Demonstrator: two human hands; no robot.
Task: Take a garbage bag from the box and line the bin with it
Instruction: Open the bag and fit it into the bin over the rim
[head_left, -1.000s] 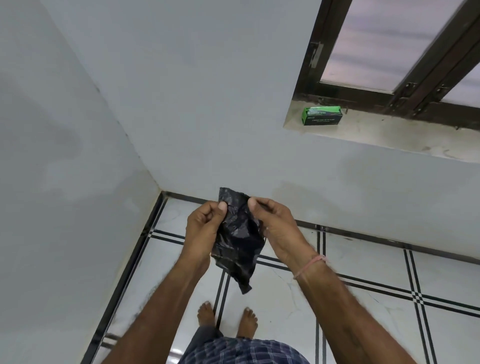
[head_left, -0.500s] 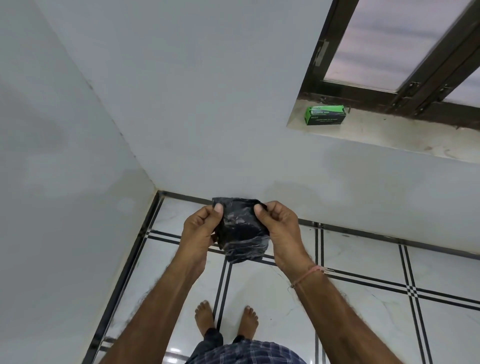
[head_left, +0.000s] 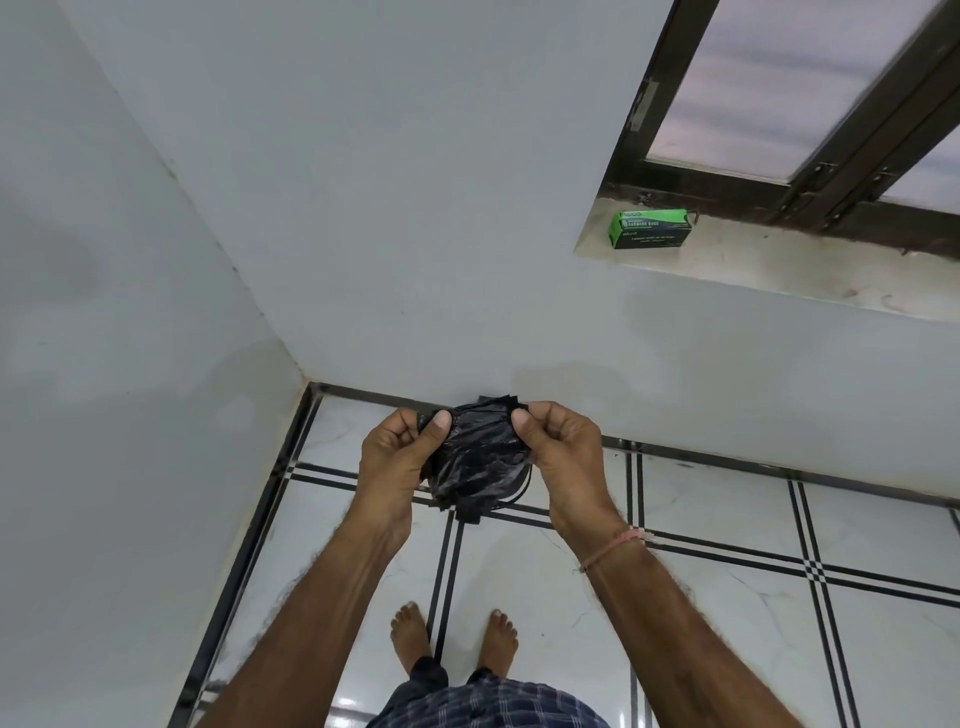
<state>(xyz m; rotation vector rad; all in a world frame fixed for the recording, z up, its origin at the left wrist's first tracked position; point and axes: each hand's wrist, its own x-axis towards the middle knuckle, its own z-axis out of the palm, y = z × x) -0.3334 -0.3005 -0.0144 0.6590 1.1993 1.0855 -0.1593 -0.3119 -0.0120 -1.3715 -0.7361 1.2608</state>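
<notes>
A folded black garbage bag (head_left: 478, 457) hangs between both hands at chest height, over the tiled floor. My left hand (head_left: 397, 457) pinches its upper left edge between thumb and fingers. My right hand (head_left: 563, 457) pinches the upper right edge the same way. The bag is still crumpled and mostly folded. The green box of garbage bags (head_left: 652, 228) lies on the window sill at the upper right, well apart from my hands. No bin is in view.
I stand barefoot in a room corner; grey walls (head_left: 130, 415) close in on the left and ahead. The stone window sill (head_left: 779, 275) juts out at the right under a dark-framed window (head_left: 779, 88). White floor tiles (head_left: 727, 649) with black stripes spread to the right.
The bag hung long and narrow a second ago; my hands have spread apart and drawn it into a wider, shorter bundle. The view has shifted slightly.
</notes>
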